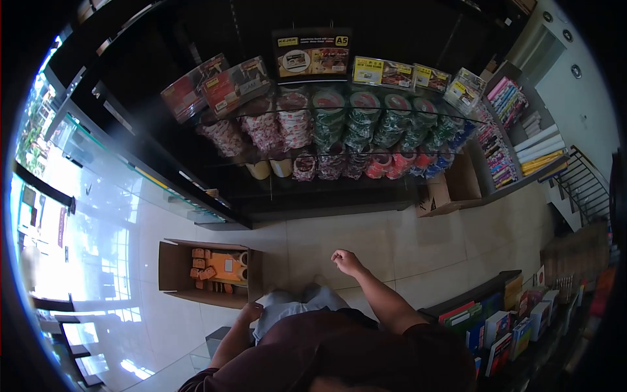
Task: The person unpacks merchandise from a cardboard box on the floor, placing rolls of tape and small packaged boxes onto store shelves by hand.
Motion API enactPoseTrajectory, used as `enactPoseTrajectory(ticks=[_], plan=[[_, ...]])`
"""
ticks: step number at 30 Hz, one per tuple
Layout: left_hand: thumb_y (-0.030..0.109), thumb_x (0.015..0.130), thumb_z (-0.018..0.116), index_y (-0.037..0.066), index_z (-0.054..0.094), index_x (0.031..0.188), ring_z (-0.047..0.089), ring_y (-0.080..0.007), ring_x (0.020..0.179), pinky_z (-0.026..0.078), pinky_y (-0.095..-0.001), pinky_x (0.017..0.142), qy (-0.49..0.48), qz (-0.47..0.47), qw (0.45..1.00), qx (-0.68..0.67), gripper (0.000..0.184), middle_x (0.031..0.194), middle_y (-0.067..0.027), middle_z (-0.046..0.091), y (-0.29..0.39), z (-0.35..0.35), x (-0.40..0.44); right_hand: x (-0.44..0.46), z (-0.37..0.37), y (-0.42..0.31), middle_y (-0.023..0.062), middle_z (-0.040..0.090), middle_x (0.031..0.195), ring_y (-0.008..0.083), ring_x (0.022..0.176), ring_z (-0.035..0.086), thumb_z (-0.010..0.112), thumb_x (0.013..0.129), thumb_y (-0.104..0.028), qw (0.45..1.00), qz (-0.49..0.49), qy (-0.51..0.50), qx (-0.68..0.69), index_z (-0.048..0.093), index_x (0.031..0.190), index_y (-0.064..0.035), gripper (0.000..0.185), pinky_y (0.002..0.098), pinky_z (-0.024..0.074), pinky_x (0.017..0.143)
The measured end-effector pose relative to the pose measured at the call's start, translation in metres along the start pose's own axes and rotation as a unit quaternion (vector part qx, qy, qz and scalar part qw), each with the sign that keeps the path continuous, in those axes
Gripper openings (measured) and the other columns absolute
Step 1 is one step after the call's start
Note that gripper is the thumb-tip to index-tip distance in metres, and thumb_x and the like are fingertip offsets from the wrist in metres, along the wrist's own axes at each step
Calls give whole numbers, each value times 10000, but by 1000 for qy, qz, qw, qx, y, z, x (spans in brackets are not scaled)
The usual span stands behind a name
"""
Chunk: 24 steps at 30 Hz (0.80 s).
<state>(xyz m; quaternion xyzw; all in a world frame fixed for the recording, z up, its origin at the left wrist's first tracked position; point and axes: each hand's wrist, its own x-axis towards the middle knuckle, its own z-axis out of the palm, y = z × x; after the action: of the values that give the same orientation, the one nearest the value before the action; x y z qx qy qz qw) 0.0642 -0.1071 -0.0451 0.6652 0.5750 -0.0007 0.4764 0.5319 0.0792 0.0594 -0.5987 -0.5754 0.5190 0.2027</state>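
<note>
My right hand (348,261) hangs in front of my body above the tiled floor, its fingers curled in, and nothing shows in it. My left hand (250,312) is low beside my thigh, close to the near edge of an open cardboard box (256,268); its fingers are too small and shaded to read. Inside that box are several small orange packs (198,263), a flat orange-yellow piece with a pale label (228,266), and tape rolls (243,259) at one side. Neither hand touches the box as far as I can see.
Ahead stands a dark shelf with green-wrapped tape rolls (328,117), red-and-white rolls (293,117) and boxed card stands (383,72). Another cardboard box (436,196) sits at its right foot. Books (498,330) line a rack at my right. A glass case (153,179) is at left.
</note>
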Motion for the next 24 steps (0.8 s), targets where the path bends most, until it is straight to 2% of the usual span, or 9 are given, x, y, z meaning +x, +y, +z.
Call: enactPoseTrajectory(ticks=[2, 5, 8, 11, 14, 16, 18, 21, 24], plan=[[199, 850, 610, 29, 687, 975, 685, -153, 669, 522, -297, 537, -37, -234, 960, -152, 224, 821, -72, 699, 79, -43, -11, -3, 1, 3, 42, 632, 734, 136, 628, 616, 541, 847, -97, 1000, -5, 10, 7, 643, 870, -46, 116, 299, 497, 622], [196, 844, 605, 34, 688, 985, 689, -149, 713, 525, -277, 571, -112, -48, 993, 3, 230, 873, -68, 701, 29, -37, 19, -17, -1, -1, 100, 679, 821, 217, 778, 655, 535, 840, -121, 998, 39, 6, -53, 674, 889, -46, 165, 328, 511, 727], [194, 799, 638, 62, 681, 874, 672, -293, 828, 538, -372, 710, -86, 5, 993, 87, 158, 843, -131, 680, 18, -50, 40, -33, 6, -1, 91, 686, 822, 212, 778, 664, 606, 807, -130, 996, 21, 13, -91, 685, 870, -54, 127, 320, 519, 728], [224, 788, 638, 74, 679, 886, 657, -318, 893, 533, -400, 780, -91, 53, 960, 261, 184, 890, -152, 672, 18, -70, 55, -46, 21, -10, 64, 690, 811, 162, 744, 652, 679, 770, -154, 996, 35, -5, -86, 687, 847, -53, 127, 317, 520, 704], [216, 796, 606, 89, 677, 908, 642, -312, 946, 523, -398, 811, 20, 149, 928, 341, 184, 947, -163, 661, -26, -57, 65, -53, 42, -31, 58, 687, 792, 161, 744, 651, 715, 752, -166, 995, 35, -44, -88, 683, 832, -53, 141, 314, 518, 703], [198, 796, 588, 61, 668, 895, 639, -316, 941, 525, -394, 815, 57, 155, 955, 246, 186, 935, -155, 664, -45, -56, 53, -48, 61, -41, 56, 683, 776, 153, 728, 645, 731, 760, -187, 994, 13, -58, -93, 679, 821, -53, 156, 308, 516, 695], [160, 811, 586, 25, 672, 941, 669, -308, 859, 541, -390, 756, 65, -39, 995, -67, 207, 903, -154, 665, 20, -95, -3, -46, 83, -52, 56, 678, 761, 147, 706, 636, 747, 764, -213, 991, 13, -79, -106, 671, 805, -53, 182, 302, 513, 684], [161, 816, 622, 0, 673, 1012, 689, -286, 759, 548, -388, 676, 53, -120, 906, -401, 258, 912, -147, 675, -110, -10, 9, -39, 113, -80, 59, 663, 725, 140, 647, 613, 753, 792, -281, 983, 8, -107, -148, 638, 761, -46, 263, 301, 503, 640], [189, 792, 679, 2, 673, 1062, 691, -264, 669, 551, -381, 609, 89, -282, 894, -338, 328, 976, -167, 674, -75, -33, -47, -26, 144, -91, 88, 650, 736, 188, 703, 629, 716, 814, -326, 979, 57, -141, -137, 626, 760, -32, 312, 329, 503, 679]])
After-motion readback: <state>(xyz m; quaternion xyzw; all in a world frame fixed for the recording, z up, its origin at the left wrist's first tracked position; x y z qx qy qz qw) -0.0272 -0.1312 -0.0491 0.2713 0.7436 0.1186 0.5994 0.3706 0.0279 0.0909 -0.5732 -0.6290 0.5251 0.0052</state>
